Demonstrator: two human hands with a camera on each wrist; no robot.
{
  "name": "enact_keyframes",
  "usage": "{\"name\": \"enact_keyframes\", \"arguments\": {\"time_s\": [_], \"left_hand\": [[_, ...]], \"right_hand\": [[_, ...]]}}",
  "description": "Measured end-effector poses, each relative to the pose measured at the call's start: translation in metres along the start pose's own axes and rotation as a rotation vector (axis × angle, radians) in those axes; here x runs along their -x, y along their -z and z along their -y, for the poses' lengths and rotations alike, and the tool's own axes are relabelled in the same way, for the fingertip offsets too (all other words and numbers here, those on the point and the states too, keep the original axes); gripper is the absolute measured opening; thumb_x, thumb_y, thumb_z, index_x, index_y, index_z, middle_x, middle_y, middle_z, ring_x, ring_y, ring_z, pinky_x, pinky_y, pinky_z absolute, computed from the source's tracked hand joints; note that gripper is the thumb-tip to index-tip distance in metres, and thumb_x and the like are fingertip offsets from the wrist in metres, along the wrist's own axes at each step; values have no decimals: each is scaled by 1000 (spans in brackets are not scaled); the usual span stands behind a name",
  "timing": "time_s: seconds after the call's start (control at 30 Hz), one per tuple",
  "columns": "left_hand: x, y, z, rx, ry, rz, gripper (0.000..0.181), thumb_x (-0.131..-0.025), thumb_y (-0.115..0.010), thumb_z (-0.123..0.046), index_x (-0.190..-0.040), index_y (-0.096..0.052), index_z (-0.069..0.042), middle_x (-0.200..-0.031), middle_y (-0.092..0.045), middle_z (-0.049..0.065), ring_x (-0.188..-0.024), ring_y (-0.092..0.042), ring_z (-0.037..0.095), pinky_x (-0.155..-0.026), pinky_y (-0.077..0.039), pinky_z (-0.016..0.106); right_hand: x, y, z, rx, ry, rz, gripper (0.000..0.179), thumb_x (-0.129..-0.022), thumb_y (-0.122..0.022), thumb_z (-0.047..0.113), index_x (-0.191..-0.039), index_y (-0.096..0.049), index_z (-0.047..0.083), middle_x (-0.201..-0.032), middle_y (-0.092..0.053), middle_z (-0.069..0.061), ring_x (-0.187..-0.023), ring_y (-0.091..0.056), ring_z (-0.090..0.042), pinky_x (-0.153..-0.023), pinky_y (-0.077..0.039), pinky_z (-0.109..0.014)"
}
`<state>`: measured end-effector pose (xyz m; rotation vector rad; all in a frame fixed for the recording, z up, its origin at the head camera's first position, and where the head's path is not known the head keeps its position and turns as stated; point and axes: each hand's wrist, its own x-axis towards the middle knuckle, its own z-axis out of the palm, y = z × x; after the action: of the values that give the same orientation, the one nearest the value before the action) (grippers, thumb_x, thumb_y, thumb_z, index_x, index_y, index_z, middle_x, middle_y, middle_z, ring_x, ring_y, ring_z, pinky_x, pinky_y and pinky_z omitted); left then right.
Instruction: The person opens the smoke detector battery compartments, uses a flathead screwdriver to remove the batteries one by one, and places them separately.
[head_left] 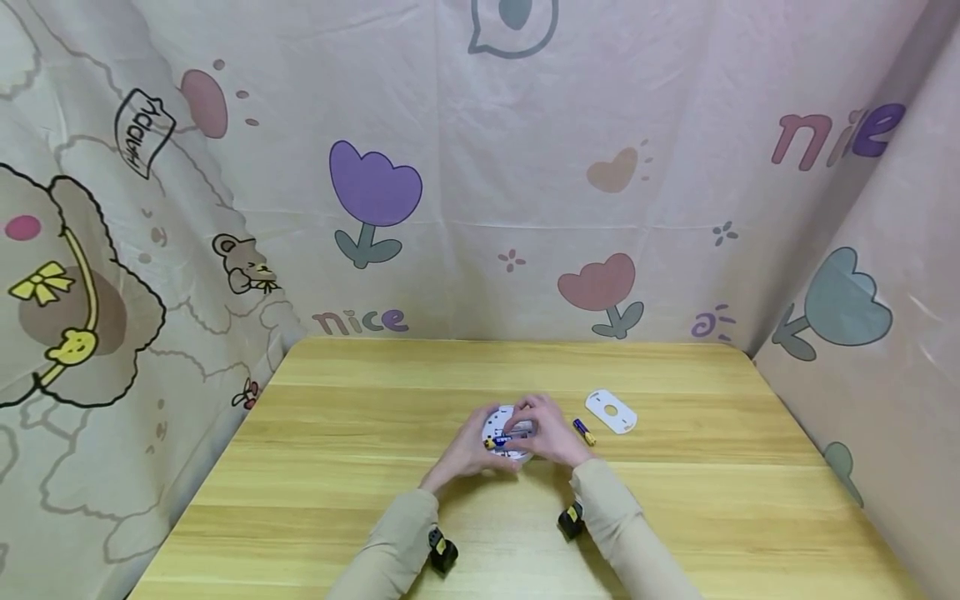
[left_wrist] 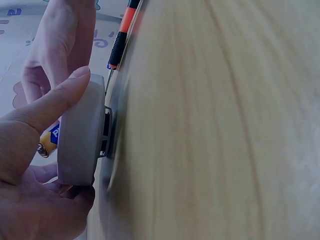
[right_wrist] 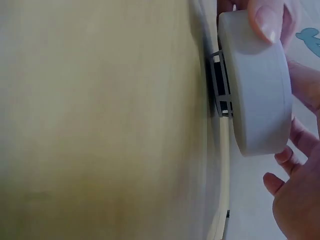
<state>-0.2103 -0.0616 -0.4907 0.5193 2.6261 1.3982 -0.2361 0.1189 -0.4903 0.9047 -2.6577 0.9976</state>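
My left hand [head_left: 468,450] grips a round white smoke detector [left_wrist: 80,130] by its rim, with the thumb along its side in the left wrist view. Its back, dotted with dark holes, faces up, and a slotted grille [right_wrist: 220,85] on the underside is close over the table. My right hand [head_left: 553,432] reaches over the back, its thumb and fingers pinching a blue and yellow AA battery [head_left: 495,443] there. One end of that battery shows past the detector's edge in the left wrist view. The right fingers partly hide the detector's middle.
Right of the hands lie a loose blue and yellow battery [head_left: 584,432] and a white oblong plate [head_left: 622,422] with a round hole. A black and orange screwdriver [left_wrist: 120,45] lies low beside the right forearm. Patterned curtains [head_left: 480,275] border the wooden table [head_left: 360,417].
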Motion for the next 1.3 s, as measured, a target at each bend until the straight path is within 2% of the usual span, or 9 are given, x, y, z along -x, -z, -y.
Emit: {"name": "enact_keyframes", "arguments": {"time_s": [0.27,0.47,0.77,1.0,1.1,1.3], "left_hand": [[-1,1,2,31,5,20,107,-53,-84,-36,-138,-26,-6,-130,-41,16,-105,-48,25,-89,-46,40],[-1,1,1,26,14,16,108,-53,-84,-35,-138,-25,-6,-131,-40,17,-107,-48,27,-91,-46,42],[0,1,1,34,-10,8,107,-54,-83,-35,-138,-25,-2,-133,-38,20,-112,-46,31,-95,-42,47],[1,1,1,32,-23,-1,108,-53,-84,-36,-137,-26,-2,-132,-39,21,-110,-47,31,-95,-42,47],[2,2,0,26,-16,-3,108,-53,-84,-36,-137,-26,-3,-131,-41,19,-108,-48,29,-95,-43,45],[1,1,0,14,-8,-10,108,-52,-84,-34,-137,-27,-2,-131,-41,20,-110,-48,30,-97,-40,48]], "right_hand": [[-4,-1,2,51,135,3,22,-63,-78,32,-83,-72,23,-92,-56,5,-92,-42,-13,-82,-31,-32],[-1,-4,1,35,176,-24,19,-67,-75,29,-85,-72,22,-95,-58,6,-93,-45,-15,-82,-33,-30],[4,-6,5,54,122,-28,11,-75,-69,28,-84,-67,21,-101,-59,8,-97,-43,-8,-89,-37,-39],[8,-7,6,70,68,-40,9,-80,-65,28,-87,-61,24,-99,-58,11,-96,-42,-6,-96,-35,-47],[10,-7,6,53,56,-68,12,-80,-65,27,-90,-60,23,-95,-59,11,-95,-43,-6,-96,-35,-43],[16,-6,7,-35,22,-156,16,-77,-68,21,-92,-61,19,-89,-60,10,-89,-48,-7,-87,-34,-33]]}}
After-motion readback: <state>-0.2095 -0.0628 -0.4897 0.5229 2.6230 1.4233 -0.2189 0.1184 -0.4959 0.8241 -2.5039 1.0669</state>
